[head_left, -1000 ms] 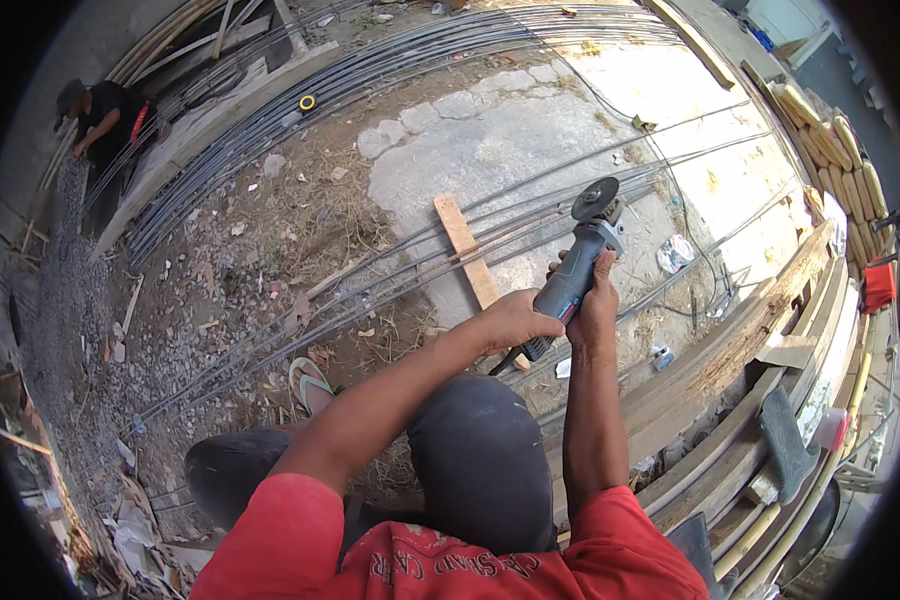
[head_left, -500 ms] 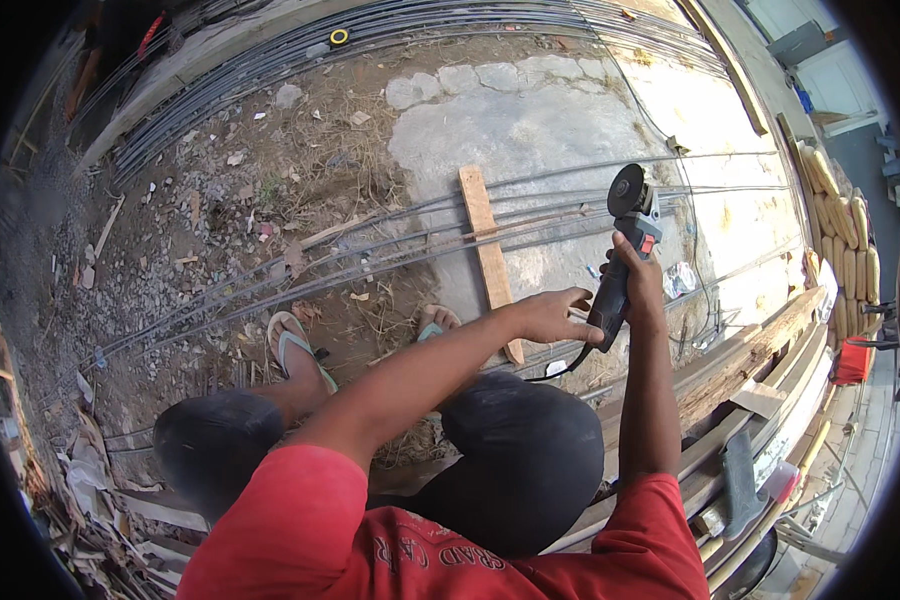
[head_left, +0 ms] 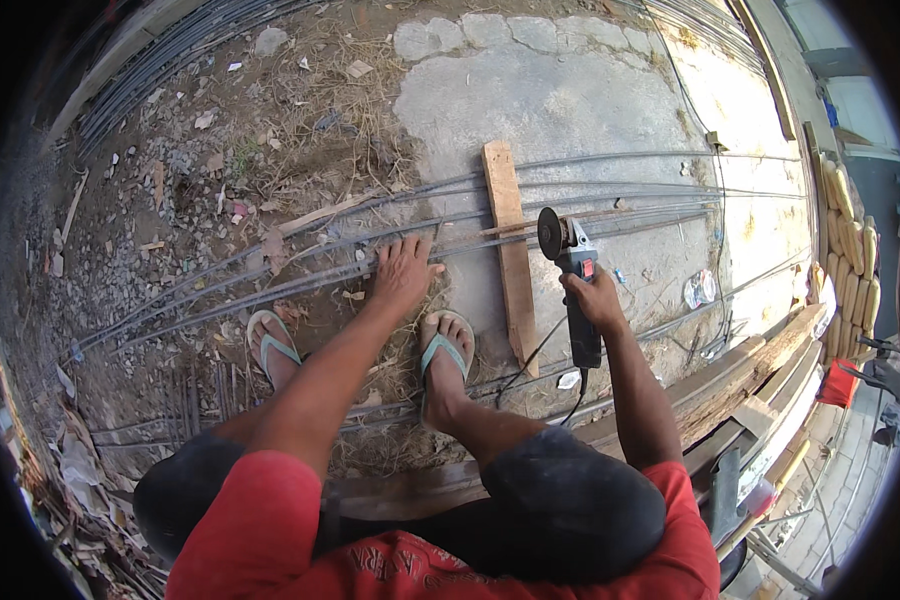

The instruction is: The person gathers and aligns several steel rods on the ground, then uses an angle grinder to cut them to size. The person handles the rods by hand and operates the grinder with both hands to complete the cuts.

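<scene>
My right hand [head_left: 594,300] is closed around the black body of an angle grinder [head_left: 582,335], just below its red switch. The grinder's dark disc [head_left: 550,234] points up and left, near the steel rods [head_left: 610,222] beside a wooden plank [head_left: 513,255]; whether disc and rods touch I cannot tell. A cord trails from the tool's lower end. My left hand [head_left: 405,272] is spread with its palm down at the steel rods, left of the plank. The rods run across the ground and pass over the plank.
Both my sandalled feet [head_left: 445,350] stand close to the rods. Timber beams [head_left: 710,390] lie at the right, with stacked filled sacks [head_left: 850,270] beyond. Rubble and dry straw [head_left: 320,130] cover the ground at the left; a concrete slab [head_left: 550,110] lies ahead.
My left hand has left the grinder's rear end and moved left down to the rods. My right hand has brought the grinder left and lower, toward the plank.
</scene>
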Tool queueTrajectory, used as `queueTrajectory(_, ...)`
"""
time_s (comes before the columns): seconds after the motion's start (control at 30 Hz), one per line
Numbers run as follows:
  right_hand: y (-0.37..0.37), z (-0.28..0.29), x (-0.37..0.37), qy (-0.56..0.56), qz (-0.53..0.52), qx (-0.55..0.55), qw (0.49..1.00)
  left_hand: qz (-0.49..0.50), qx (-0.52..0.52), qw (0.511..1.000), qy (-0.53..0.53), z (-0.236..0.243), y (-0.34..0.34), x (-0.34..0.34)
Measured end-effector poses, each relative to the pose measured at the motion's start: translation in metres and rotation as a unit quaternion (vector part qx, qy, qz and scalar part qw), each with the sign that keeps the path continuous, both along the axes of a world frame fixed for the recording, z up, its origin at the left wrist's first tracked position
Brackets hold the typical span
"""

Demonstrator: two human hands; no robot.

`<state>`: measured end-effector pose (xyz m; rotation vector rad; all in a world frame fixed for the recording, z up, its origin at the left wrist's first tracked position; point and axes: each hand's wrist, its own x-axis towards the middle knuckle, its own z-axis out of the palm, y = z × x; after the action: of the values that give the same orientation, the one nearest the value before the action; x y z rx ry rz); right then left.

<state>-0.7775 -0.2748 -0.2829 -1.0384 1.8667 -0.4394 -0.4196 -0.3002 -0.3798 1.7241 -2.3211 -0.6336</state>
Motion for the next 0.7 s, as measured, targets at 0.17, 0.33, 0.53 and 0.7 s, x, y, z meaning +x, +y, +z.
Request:
queueTrajectory(0.17,-0.016,0.006,0.01,0.03,0.007,0.012,0.999,-0.021,0.004,1.0,-0.007,-0.018,-0.011,-0.004)
queueTrajectory(0.33,-0.023,0.009,0.01,0.041,0.009,0.021,0.999,-0.013,-0.067,0.998,-0.007,-0.031,-0.009,-0.012)
queueTrajectory(0.53,-0.028,0.005,0.013,0.081,0.032,0.019,0.996,-0.038,-0.064,0.997,0.027,-0.034,-0.013,-0.003)
queueTrajectory(0.7,-0.033,0.006,0.02,0.099,0.058,0.028,0.993,-0.023,-0.048,0.998,0.015,-0.032,-0.011,-0.005)
